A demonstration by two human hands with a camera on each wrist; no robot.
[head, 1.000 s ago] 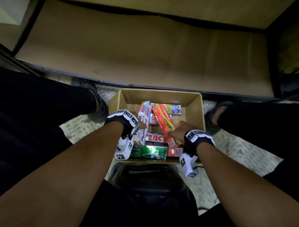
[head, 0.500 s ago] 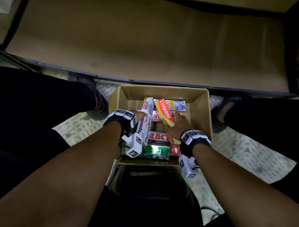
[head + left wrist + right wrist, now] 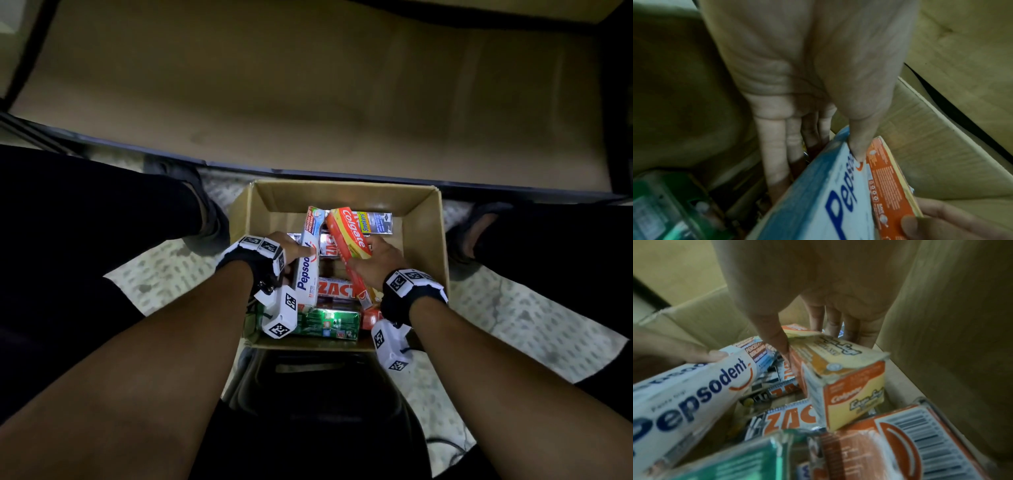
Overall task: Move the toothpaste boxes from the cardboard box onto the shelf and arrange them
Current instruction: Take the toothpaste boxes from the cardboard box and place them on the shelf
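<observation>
Picking step: inside the cardboard box (image 3: 424, 236) the left hand (image 3: 291, 248) grips the Pepsodent box (image 3: 308, 263), the right hand (image 3: 378, 263) grips the Colgate box (image 3: 349, 236) — next, probably, lift both onto the shelf (image 3: 308, 102).

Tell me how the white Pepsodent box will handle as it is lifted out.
Probably stiff: the Pepsodent box keeps straight edges in the left hand. Likely light, held by thumb and fingers alone. Its glossy card may be slippery, and being long, it could swing if gripped near one end.
</observation>
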